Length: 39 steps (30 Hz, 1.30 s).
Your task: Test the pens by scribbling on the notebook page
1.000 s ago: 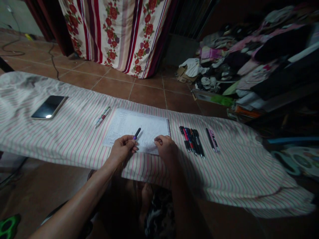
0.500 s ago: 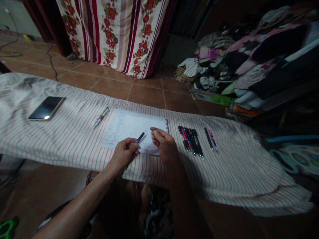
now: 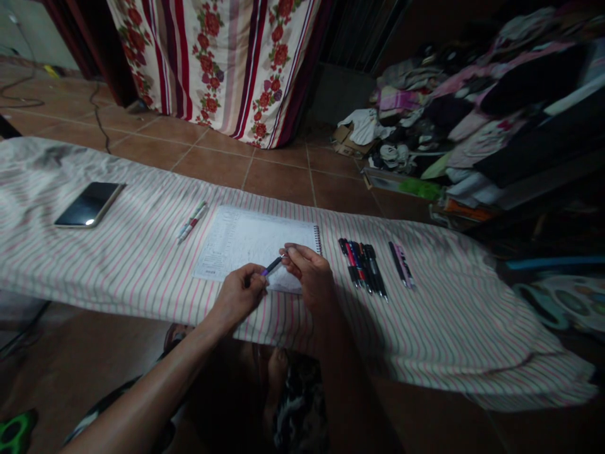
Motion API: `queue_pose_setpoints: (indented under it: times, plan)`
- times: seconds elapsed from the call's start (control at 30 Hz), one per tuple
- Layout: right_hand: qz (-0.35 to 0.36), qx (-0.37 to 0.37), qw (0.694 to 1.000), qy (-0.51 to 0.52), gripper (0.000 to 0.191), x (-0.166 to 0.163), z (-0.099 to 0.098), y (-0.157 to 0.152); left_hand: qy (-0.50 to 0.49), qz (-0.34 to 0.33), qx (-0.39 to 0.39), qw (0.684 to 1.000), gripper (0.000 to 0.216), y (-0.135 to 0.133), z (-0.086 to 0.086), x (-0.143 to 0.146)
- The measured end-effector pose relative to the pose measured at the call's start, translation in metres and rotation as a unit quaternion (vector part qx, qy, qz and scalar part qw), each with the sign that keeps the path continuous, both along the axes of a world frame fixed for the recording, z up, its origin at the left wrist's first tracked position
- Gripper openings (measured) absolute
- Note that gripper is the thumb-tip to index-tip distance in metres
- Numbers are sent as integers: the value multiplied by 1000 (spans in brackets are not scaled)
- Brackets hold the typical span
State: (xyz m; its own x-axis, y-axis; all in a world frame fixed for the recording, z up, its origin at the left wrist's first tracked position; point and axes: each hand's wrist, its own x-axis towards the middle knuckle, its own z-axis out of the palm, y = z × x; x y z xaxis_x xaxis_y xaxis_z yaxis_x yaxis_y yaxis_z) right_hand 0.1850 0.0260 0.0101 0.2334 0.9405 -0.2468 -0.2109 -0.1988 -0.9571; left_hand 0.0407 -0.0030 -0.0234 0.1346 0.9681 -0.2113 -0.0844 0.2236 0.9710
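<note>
I'm gripping the purple-and-black pen in the left hand, above the notebook near the worktop's front edge; at its tip, the right hand is pinching narrowly, on what I can't tell from here.

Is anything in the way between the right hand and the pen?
Nothing visible is: the right hand is at the tip of the pen, above the notebook, and the left hand holds its purple part. Contact is unclear.
</note>
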Motion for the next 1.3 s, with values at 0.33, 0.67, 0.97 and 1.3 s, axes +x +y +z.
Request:
queue_pose_setpoints:
  times: [0.33, 0.67, 0.97, 1.3]
  plan:
    - [14, 13, 1000, -18, 25, 0, 1, -1, 34, 12, 15, 999, 21, 1, 0, -1]
    - [25, 19, 999, -41, 23, -3, 2, -2, 53, 18, 23, 998, 21, 3, -2, -1]
    - [33, 23, 998, -56, 24, -4, 1, -2, 63, 22, 36, 997, 22, 3, -4, -2]
    - [20, 29, 997, -65, 23, -5, 1, -2, 92, 15, 49, 994, 23, 3, 4, -4]
